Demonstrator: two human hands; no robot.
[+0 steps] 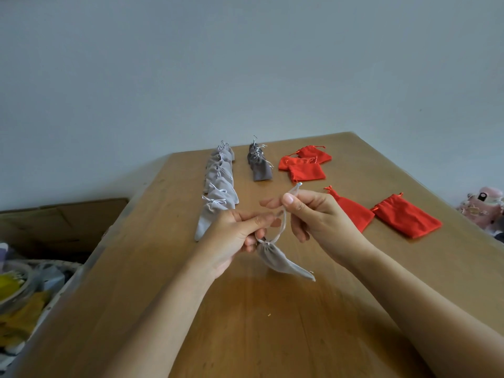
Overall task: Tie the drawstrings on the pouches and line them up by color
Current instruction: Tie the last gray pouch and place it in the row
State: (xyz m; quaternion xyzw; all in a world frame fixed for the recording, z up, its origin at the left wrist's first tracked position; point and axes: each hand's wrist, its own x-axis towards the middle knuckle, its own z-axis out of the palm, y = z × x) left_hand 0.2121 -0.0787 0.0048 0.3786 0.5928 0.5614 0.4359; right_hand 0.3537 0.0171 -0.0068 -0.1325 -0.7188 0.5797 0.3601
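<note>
Just above a brown wooden tabletop (259, 323), a person's left hand (234, 236) curls its fingers round the gathered neck of a grey pouch (281, 261), while the right hand (313, 214) pinches the pale drawstring (283, 222) between thumb and forefinger and lifts its loop upward, the other fingers loosely bent. The pouch hangs slanting down to the right, near the middle of the tabletop; whether its lower corner touches the wood cannot be told. Beyond the left hand, a light grey row (218, 181) of tied pouches runs away toward the far edge, each overlapping the next. Just right of it stands a shorter dark grey row (259, 165), also tied. Farther right lies a red pile (305, 163) of flat pouches, and nearer the right hand two more red pouches (351, 211) (406, 216) lie side by side, apart from the pile. A plain pale blue-grey wall (245, 64) fills the background behind the far edge. Left of the tabletop sits a cardboard box (54, 222), with mixed clutter (16, 290) in yellow and white below it. A pink toy (482, 205) shows at the right edge of the view.
</note>
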